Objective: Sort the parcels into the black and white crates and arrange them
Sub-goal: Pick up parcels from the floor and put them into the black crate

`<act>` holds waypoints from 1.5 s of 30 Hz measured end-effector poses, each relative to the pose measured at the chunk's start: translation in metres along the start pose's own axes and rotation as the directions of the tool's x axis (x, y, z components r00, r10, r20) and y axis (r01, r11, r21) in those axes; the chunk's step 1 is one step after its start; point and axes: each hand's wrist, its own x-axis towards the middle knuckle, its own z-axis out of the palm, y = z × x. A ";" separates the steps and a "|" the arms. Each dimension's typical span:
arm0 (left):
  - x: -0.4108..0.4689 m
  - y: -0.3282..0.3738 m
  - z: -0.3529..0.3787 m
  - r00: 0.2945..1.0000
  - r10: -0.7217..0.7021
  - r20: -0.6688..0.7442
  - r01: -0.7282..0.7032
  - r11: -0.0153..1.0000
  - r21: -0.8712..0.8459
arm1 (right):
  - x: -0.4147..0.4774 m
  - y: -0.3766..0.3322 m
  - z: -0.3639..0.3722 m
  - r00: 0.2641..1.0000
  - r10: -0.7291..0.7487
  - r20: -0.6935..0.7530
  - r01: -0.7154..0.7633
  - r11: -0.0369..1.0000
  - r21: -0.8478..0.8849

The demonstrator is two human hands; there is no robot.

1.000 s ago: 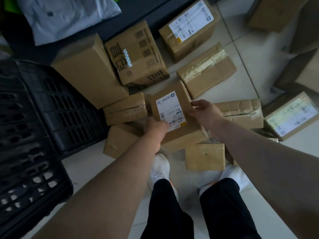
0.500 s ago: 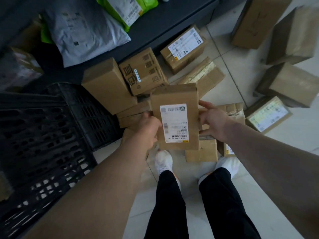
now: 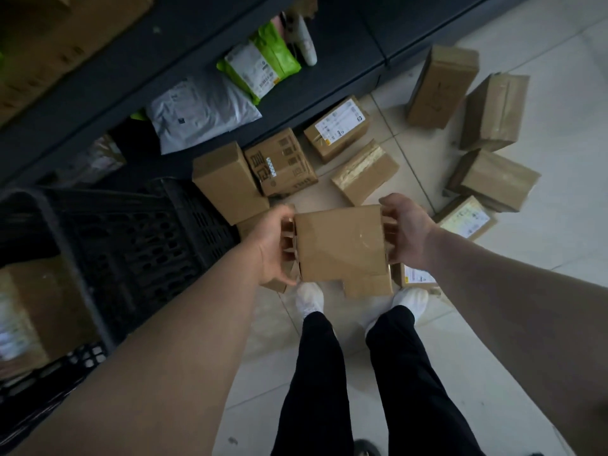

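Observation:
I hold a brown cardboard parcel (image 3: pixel 339 241) in the air above my feet, a plain face turned up. My left hand (image 3: pixel 274 246) grips its left side and my right hand (image 3: pixel 403 230) grips its right side. A black slatted crate (image 3: pixel 138 238) stands on the floor to my left, with a cardboard box (image 3: pixel 39 311) inside it. Several other brown parcels lie on the tiled floor ahead, among them a plain tall box (image 3: pixel 227 182) beside the crate and a labelled box (image 3: pixel 339 128). No white crate is in view.
A dark shelf unit (image 3: pixel 329 34) runs along the back, holding a grey mailer bag (image 3: pixel 197 111) and a green mailer bag (image 3: pixel 263 62). More boxes (image 3: pixel 493 113) lie at the right. My white shoes (image 3: pixel 309 297) and black trousers are below the parcel.
The parcel has come up off the pile and been turned over, so its white label no longer shows. My view has risen and pulled back, showing more shelf and floor.

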 end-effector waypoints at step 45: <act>-0.291 -0.141 -0.228 0.822 0.490 -0.289 -0.553 0.807 -0.207 | -0.290 0.086 0.274 0.868 -0.420 0.264 0.485 0.602 -0.635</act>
